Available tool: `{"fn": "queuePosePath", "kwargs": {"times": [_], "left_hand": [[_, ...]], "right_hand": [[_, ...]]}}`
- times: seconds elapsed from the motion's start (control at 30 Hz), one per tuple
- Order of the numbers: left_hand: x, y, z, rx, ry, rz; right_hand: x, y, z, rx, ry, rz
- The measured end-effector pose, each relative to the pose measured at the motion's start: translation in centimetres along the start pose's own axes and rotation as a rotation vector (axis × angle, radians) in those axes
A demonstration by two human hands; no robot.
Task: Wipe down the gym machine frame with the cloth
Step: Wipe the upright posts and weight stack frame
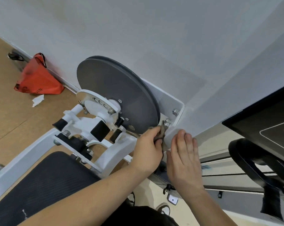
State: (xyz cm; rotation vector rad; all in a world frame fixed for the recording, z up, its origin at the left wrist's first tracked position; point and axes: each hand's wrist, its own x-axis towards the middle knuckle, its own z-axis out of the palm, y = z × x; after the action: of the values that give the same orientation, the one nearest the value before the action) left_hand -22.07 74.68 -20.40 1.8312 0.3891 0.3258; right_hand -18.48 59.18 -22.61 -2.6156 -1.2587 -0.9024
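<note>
Working a crumpled grey-brown cloth [161,134] into the bolted corner of the white machine frame [168,101], just right of the picture's centre, a person's left hand [147,150] grips the cloth in curled fingers. It presses the cloth against the nuts [167,122] beside the grey pulley disc [117,93]. The right hand [185,154] lies flat and holds nothing, fingers straight and together on the frame's rounded edge just beside the cloth, apparently bracing the person so the cloth can reach the cramped joint.
</note>
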Motion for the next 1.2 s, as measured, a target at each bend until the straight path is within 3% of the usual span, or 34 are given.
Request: {"fn": "queuePosePath", "kwargs": {"times": [0.1,0.27,0.47,0.67,0.87,1.03,1.2], "left_hand": [[-0.9,1.1,0.5,-0.047,0.028,0.011],[1.0,-0.5,-0.4,-0.018,-0.214,-0.002],[0.4,-0.7,-1.2,-0.207,-0.081,-0.102],[2.5,-1.8,-0.7,-0.092,-0.403,-0.147],[0.2,-1.2,-0.8,-0.109,-0.294,-0.164],[2.3,-1.7,-0.2,-0.011,-0.414,-0.274],[0.5,-1.0,-2.1,-0.035,-0.380,-0.245]], "right_hand": [[0.2,0.6,0.5,0.018,0.027,-0.027],[0.3,1.0,0.9,0.022,0.049,-0.049],[0.4,2.1,1.2,0.058,0.094,-0.113],[0.3,2.2,1.7,0.014,0.109,-0.120],[0.4,2.5,1.9,0.019,0.091,-0.151],[0.8,2.0,2.1,-0.017,0.140,-0.144],[0.8,2.3,1.4,0.014,0.121,-0.155]]}}
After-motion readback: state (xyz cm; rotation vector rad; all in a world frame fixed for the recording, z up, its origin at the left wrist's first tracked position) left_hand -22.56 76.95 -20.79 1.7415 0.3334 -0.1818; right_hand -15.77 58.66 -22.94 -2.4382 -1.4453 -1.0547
